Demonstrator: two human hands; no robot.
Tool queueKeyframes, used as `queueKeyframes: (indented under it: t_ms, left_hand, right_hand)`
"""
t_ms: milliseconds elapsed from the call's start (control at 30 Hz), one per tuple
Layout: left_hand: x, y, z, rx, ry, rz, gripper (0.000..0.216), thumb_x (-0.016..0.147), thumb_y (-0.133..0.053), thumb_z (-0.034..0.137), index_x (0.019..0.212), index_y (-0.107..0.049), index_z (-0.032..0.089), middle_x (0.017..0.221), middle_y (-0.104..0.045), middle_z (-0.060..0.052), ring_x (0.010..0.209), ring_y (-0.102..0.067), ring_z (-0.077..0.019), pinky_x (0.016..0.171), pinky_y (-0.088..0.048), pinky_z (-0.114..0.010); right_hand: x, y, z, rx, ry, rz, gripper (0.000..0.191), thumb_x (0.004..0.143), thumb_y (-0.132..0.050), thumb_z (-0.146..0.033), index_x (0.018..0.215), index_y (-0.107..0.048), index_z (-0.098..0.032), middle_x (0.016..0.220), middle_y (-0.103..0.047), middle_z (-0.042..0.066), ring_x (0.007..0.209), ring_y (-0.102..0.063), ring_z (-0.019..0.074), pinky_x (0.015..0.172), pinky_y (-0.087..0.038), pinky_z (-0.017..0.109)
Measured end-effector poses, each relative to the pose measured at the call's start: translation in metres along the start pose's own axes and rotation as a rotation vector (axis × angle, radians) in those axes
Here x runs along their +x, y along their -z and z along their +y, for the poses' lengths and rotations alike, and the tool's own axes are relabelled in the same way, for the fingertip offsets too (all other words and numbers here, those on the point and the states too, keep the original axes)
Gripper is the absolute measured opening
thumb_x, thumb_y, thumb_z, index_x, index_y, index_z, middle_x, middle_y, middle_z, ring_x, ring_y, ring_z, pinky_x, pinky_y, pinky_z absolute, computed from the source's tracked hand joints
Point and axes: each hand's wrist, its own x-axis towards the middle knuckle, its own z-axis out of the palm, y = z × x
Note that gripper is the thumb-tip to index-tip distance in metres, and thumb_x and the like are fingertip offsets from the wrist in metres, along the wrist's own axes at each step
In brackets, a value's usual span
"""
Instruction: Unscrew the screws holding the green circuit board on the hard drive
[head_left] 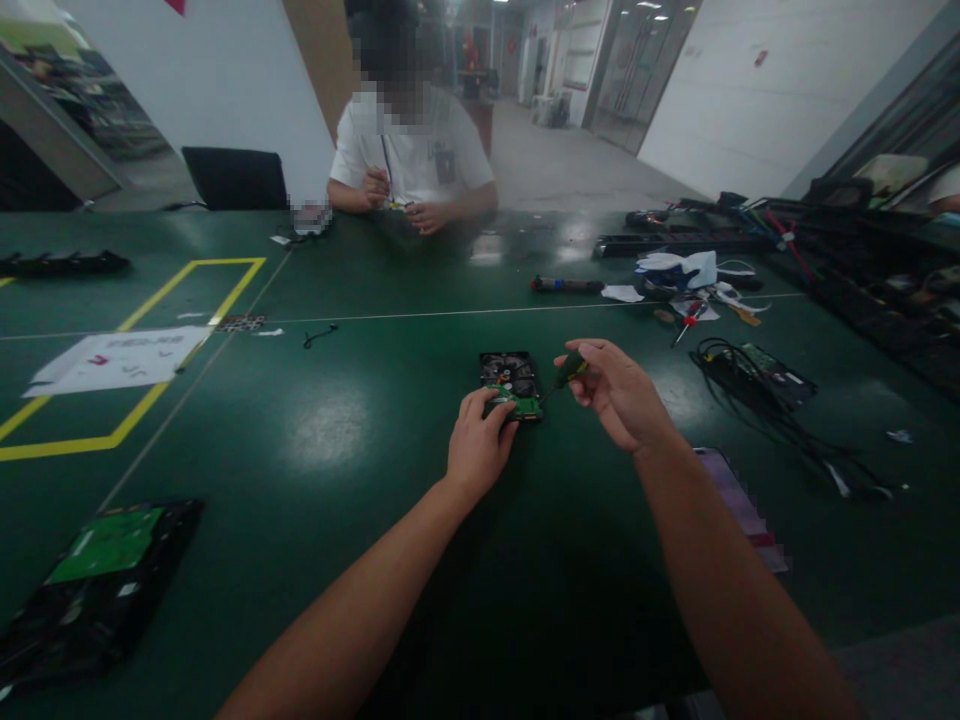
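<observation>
In the middle of the table lies a hard drive [509, 366], dark-bodied, with a green circuit board [527, 408] along its near edge. My left hand [481, 440] grips that near edge, its fingers and thumb bent over the board. Just to the right, my right hand [613, 390] is closed around a screwdriver [571, 369] with a dark green and yellow handle. The screwdriver points down and left toward the drive; its thin tip is hard to make out, so I cannot tell whether it touches.
Another drive with a green board [109, 545] lies at the near left. To the right are a purple pouch [731, 500], black cables [780, 425] and a red screwdriver [686, 320]. Across the table sits a person in a white shirt [420, 145]. Dark equipment [885, 290] lines the right edge.
</observation>
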Motion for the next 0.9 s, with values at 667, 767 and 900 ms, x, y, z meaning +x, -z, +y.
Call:
queueKeyframes:
  t_ms: [667, 767, 900]
  left_hand:
    - [0.0001, 0.0003, 0.0017, 0.000, -0.002, 0.001, 0.031, 0.094, -0.067, 0.022, 0.125, -0.069, 0.024, 0.137, -0.057, -0.013, 0.134, -0.050, -0.0322, 0.112, -0.051, -0.053]
    - [0.0000, 0.0009, 0.0026, -0.003, 0.000, -0.001, 0.029, 0.095, -0.066, 0.023, 0.124, -0.069, 0.023, 0.136, -0.057, -0.013, 0.134, -0.050, -0.0315, 0.112, -0.050, -0.051]
    - [-0.0002, -0.0003, 0.0019, -0.012, 0.003, -0.001, 0.029, 0.095, -0.066, 0.023, 0.125, -0.069, 0.024, 0.137, -0.057, -0.012, 0.134, -0.050, -0.0316, 0.111, -0.051, -0.053]
  right_hand:
    - [0.0014, 0.0090, -0.0021, 0.590, -0.363, -0.087, 0.025, 0.081, -0.076, -0.028, 0.104, -0.069, -0.019, 0.100, -0.071, 0.007, 0.071, -0.063, 0.0082, 0.057, -0.056, 0.013]
    - [0.0010, 0.0076, -0.0007, 0.678, -0.374, -0.079, 0.022, 0.081, -0.076, -0.025, 0.100, -0.068, -0.018, 0.100, -0.069, 0.007, 0.074, -0.062, 0.0067, 0.059, -0.056, 0.010]
    - [-0.0017, 0.0042, -0.0022, 0.709, -0.381, -0.068, 0.020, 0.080, -0.079, -0.023, 0.095, -0.068, -0.016, 0.100, -0.069, 0.007, 0.078, -0.063, 0.0057, 0.063, -0.056, 0.009]
